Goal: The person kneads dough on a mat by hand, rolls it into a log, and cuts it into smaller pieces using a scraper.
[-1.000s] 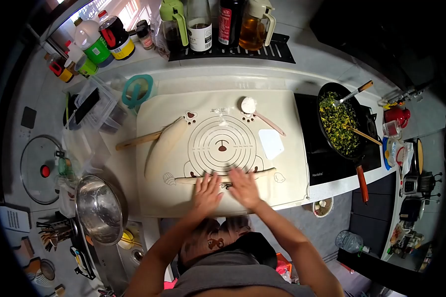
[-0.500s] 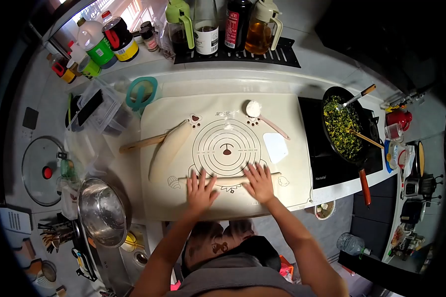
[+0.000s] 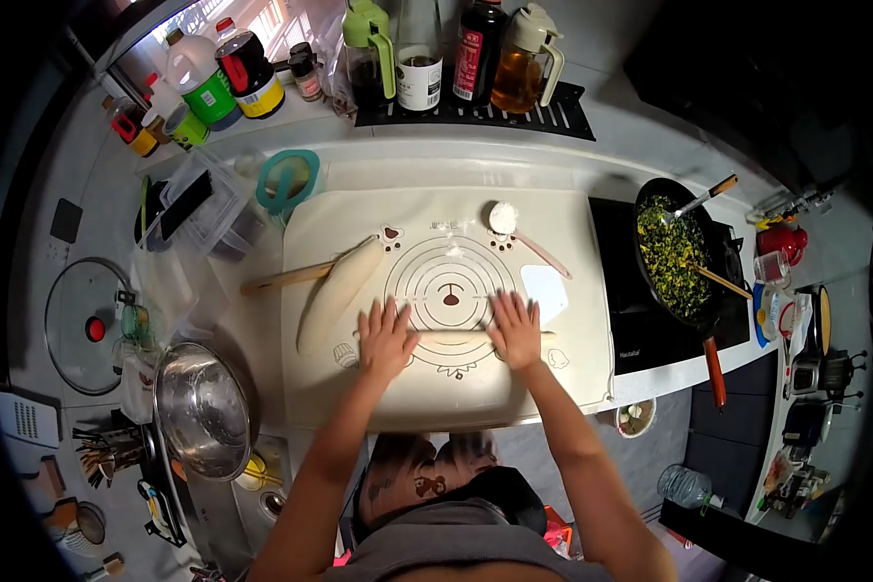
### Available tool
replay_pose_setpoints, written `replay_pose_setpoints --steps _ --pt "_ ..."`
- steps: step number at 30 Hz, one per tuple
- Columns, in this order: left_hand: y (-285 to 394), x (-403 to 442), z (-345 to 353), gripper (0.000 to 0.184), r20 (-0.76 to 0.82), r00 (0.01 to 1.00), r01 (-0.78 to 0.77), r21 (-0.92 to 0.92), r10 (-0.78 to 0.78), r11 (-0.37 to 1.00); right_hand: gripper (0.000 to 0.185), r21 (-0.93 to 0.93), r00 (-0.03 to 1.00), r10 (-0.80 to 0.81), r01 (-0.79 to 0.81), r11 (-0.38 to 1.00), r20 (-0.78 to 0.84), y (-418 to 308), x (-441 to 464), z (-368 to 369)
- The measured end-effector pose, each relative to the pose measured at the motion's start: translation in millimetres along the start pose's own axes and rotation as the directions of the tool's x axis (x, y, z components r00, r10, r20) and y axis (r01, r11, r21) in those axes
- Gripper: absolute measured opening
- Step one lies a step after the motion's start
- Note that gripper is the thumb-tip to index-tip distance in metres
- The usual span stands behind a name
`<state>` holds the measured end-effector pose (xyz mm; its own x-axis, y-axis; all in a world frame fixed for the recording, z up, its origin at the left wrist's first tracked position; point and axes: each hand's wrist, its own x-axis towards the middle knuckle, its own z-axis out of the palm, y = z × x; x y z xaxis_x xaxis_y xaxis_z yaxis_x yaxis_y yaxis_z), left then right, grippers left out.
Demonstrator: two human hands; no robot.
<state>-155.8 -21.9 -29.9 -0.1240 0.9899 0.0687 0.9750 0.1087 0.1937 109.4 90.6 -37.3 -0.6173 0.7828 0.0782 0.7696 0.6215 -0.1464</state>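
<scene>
A long, thin rope of dough [image 3: 453, 338] lies crosswise on a cream baking mat [image 3: 553, 383] printed with rings. My left hand [image 3: 388, 339] rests flat on its left part, fingers stretched out. On the right part my right hand [image 3: 516, 332] presses with its palm down and fingers spread. A thick dough log [image 3: 338, 299] slants across the mat to the left of my left hand. From beside that log sticks out a wooden handle [image 3: 286, 279], whose other end is partly hidden. Past my right hand lies a white dough scraper [image 3: 545, 293].
A pink-handled scoop of flour [image 3: 502, 218] lies at the mat's back right. On the cooktop at right stands a wok [image 3: 674, 254] of chopped green and yellow filling. A steel bowl [image 3: 202, 412] is at left; bottles [image 3: 419, 73] line the back.
Both hands have moved forward, away from me, and lie slightly farther apart. The dough rope has shifted forward a little under them. The whole view has shifted slightly.
</scene>
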Motion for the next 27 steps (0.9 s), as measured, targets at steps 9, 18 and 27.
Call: replay_pose_setpoints --steps 9,18,27 --pt "30 -66 -7 0.072 0.080 0.993 -0.078 -0.098 0.086 0.992 0.068 0.281 0.997 -0.031 0.010 0.960 0.071 -59 -41 -21" --pt "24 19 17 0.073 -0.012 0.988 -0.156 -0.070 0.156 0.985 0.072 0.071 0.993 0.005 -0.013 0.997 0.116 -81 34 7" --pt "-3 -72 -22 0.059 0.002 0.887 -0.460 -0.089 0.462 0.883 0.048 0.170 0.937 -0.345 0.350 0.921 -0.055 -40 -78 -19"
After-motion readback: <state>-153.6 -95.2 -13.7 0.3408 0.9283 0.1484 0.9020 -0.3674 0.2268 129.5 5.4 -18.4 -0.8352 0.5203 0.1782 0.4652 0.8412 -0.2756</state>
